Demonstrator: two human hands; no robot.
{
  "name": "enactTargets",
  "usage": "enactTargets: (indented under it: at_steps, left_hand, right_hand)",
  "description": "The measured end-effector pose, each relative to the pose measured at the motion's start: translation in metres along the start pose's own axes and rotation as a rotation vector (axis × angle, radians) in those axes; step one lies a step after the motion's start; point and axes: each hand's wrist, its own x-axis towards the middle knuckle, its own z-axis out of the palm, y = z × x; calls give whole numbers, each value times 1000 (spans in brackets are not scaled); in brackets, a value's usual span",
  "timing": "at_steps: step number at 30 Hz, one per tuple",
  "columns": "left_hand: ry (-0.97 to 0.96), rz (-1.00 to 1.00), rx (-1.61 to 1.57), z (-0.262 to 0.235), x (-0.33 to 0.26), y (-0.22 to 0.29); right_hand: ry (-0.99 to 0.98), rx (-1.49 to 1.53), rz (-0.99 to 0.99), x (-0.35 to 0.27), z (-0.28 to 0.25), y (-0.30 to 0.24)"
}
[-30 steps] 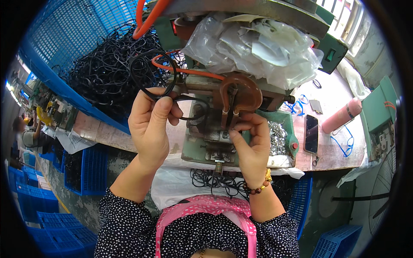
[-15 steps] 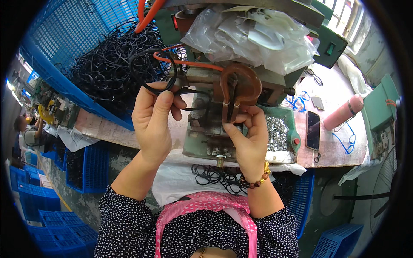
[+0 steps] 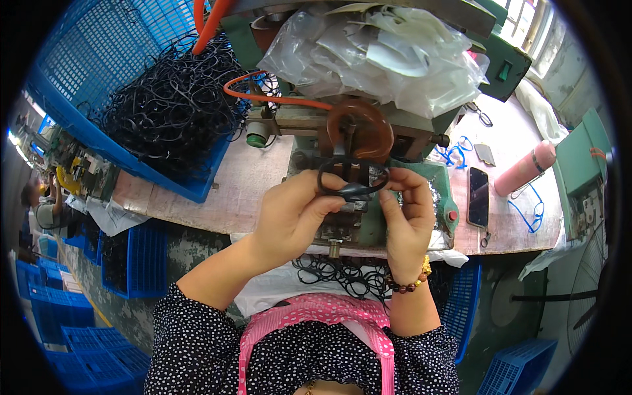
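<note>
We see the left hand [image 3: 283, 222] pinching one side of a black loop [image 3: 355, 191], and the right hand [image 3: 411, 217] with thumb and fingers closed at its other end. The loop sits between them, before a machine's curved brown guard [image 3: 383, 135]; whether it touches, we cannot tell. We judge the step as holding the loop spread, calling for a steady two-handed grip. Beyond, left on the desk [image 3: 245, 187], is a blue basket [image 3: 192, 192]; right, a phone [image 3: 478, 197].

The machine [image 3: 411, 126] sits on the bench [image 3: 240, 184]. The basket [image 3: 85, 62], containing cords [image 3: 174, 105], is at far left; loops [image 3: 342, 275] lie near. Rightward: phone [image 3: 478, 197], then bottle [image 3: 525, 169].
</note>
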Motion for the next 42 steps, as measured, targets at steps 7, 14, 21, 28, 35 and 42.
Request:
enactTargets:
  at_steps: [7, 14, 21, 28, 35, 42]
  left_hand:
    - [-100, 50, 4, -3, 1, -2]
    - [5, 265, 174, 6, 4, -7]
    - [-4, 322, 181, 6, 6, -16]
    - [38, 308, 180, 10, -2, -18]
    - [55, 363, 325, 7, -2, -13]
    - [231, 70, 617, -49, -9, -109]
  right_hand:
    - [150, -96, -89, -5, -26, -1]
    - [261, -252, -253, -12, -52, 4]
    - [420, -412, 30, 1, -89, 38]
    - [-68, -1164, -230, -14, -84, 52]
    - [-26, -1141, -275, -1, -79, 58]
    - [179, -940, -212, -11, -78, 58]
